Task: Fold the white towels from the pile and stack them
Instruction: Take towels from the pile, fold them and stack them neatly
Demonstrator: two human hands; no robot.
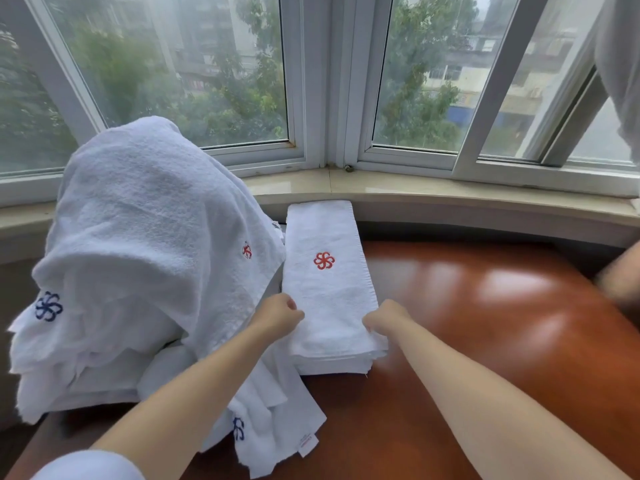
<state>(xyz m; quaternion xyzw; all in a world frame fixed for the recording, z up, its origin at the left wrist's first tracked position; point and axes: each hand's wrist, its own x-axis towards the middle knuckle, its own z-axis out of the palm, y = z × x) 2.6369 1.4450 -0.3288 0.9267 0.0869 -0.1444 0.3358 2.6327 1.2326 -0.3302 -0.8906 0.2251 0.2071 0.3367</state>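
A neat stack of folded white towels (pixel 325 282) lies on the brown table, its top towel showing a red flower emblem. My left hand (pixel 277 315) grips the near left edge of the top towel with curled fingers. My right hand (pixel 386 318) pinches the near right corner of it. To the left rises a tall heap of unfolded white towels (pixel 145 237) with blue and red emblems. One loose towel (pixel 277 420) hangs from the heap toward me.
The glossy brown table (pixel 485 341) spreads to the right of the stack. A stone window sill (pixel 450 192) and white window frames run along the back. Another person's blurred hand (pixel 620 282) reaches in at the right edge.
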